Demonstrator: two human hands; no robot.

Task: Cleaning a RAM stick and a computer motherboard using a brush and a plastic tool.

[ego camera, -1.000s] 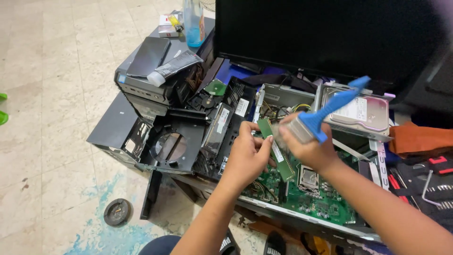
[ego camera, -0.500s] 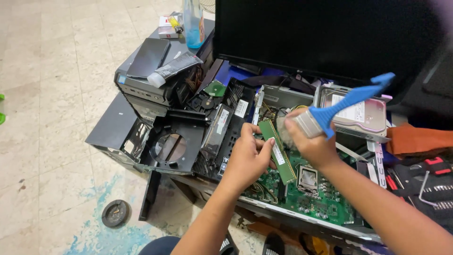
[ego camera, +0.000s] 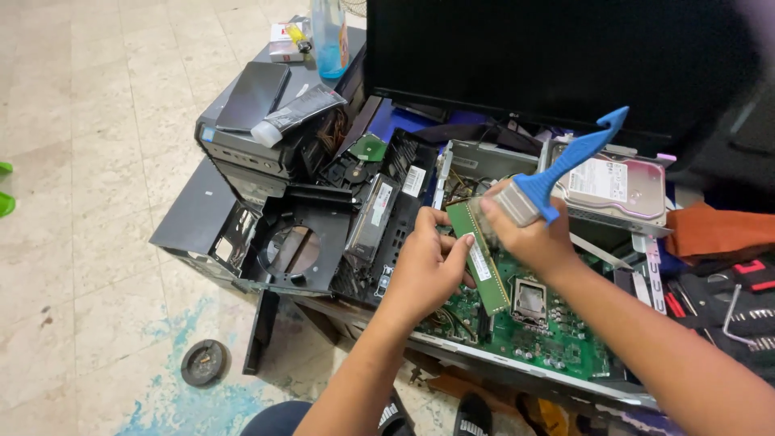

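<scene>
Memory module [ego camera: 479,257], a long green stick with a white label, is being held over the green motherboard [ego camera: 529,335] of an opened desktop computer, its lower end angling down toward the board beside the square processor socket [ego camera: 530,299]. Behind everything, a large black monitor [ego camera: 565,56] is standing along the back of the bench. A black computer case [ego camera: 242,149] is sitting to the left, carrying a dark flat tablet-like slab [ego camera: 254,94], a grey tube [ego camera: 297,115] and a blue-tinted bottle [ego camera: 329,36]. In front of it a black case frame with a round fan opening [ego camera: 292,250] is leaning out over the tiled floor [ego camera: 81,202], where a small dark round disc [ego camera: 203,362] is lying. A silver hard drive [ego camera: 617,187] is resting at the right of the open chassis, near an orange cloth [ego camera: 714,230] and a tool roll with hex keys [ego camera: 731,311]. The left hand [ego camera: 426,266] is pinching the module's near edge between thumb and fingertips. The right hand [ego camera: 529,234] is gripping the module's upper end while also closing around a blue-handled brush [ego camera: 557,173], whose handle is pointing up and to the right.
</scene>
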